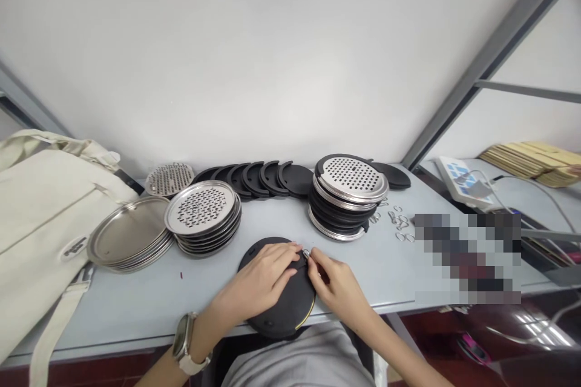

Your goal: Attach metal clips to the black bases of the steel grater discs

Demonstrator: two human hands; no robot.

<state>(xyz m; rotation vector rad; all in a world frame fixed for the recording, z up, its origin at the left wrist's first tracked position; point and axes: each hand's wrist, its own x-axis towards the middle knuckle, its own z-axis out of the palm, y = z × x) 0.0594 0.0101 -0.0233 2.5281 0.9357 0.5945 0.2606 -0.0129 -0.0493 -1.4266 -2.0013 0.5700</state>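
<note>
A round black disc (290, 302) lies at the table's front edge, partly overhanging it, with a thin yellow line along its lower right rim. Across its top rests my left hand (267, 272), palm down with the fingers stretched over the surface. My right hand (333, 281) pinches a small metal clip (306, 253) at the disc's upper right edge. More metal rings and clips (400, 221) are scattered on the table to the right. Behind my right hand stands a stack of black and metal discs topped by a perforated plate (351, 176).
Grater plates (200, 208) and plain metal plates (131, 232) are stacked at the left, beside a cream bag (54, 211). Overlapping black discs (295, 180) line the wall. Farther right are a white box (463, 181), wooden boards (531, 160) and a metal frame (476, 66).
</note>
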